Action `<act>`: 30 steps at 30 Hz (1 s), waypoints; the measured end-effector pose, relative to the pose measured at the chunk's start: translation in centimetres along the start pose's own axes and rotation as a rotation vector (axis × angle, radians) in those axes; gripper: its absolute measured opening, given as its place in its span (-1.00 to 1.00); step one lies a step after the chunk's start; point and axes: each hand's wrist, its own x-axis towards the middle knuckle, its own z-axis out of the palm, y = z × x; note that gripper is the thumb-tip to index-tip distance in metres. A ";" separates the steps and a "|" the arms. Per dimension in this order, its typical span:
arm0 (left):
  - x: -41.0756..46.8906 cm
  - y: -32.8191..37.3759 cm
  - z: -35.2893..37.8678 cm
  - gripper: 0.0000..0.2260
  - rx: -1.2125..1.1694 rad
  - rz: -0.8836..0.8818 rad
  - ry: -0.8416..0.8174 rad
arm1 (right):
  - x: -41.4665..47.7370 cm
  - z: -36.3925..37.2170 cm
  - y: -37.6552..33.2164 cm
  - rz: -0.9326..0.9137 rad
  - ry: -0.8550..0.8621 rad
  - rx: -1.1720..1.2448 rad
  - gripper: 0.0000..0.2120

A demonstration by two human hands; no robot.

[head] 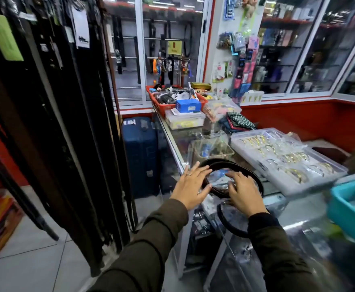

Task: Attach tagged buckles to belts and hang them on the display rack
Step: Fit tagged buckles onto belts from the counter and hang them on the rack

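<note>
Dark coiled belts [218,163] lie on the glass counter [180,144] near its left edge, with a clear plastic packet [218,175] inside the coil. My left hand [190,186] hovers at the coil's left side, fingers spread, a ring on one finger. My right hand [242,192] rests on the coil's right part, fingers bent over the packet and belt; whether it grips is unclear. Another black belt loop [227,224] hangs off the counter below my right wrist. The display rack [52,102] with many hanging black and brown belts fills the left.
A clear compartment box of gold and silver buckles [286,159] lies right of the coil. A teal tray [349,207] sits at far right. A small basket [212,148], a red basket [164,102] and boxes crowd the counter's far end. A blue suitcase [139,154] stands on the floor.
</note>
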 end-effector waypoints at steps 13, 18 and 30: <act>1.9 3.0 3.8 -0.60 0.256 0.094 -0.170 | -1.4 0.5 4.7 0.061 -0.231 0.059 -0.61; 2.3 3.5 4.0 -0.65 0.287 0.069 -0.128 | -1.6 0.4 4.5 0.054 -0.169 -0.023 -0.68; 1.6 2.0 1.3 -0.76 0.244 0.135 0.145 | -0.3 -1.7 1.2 -0.082 0.010 -0.112 -0.66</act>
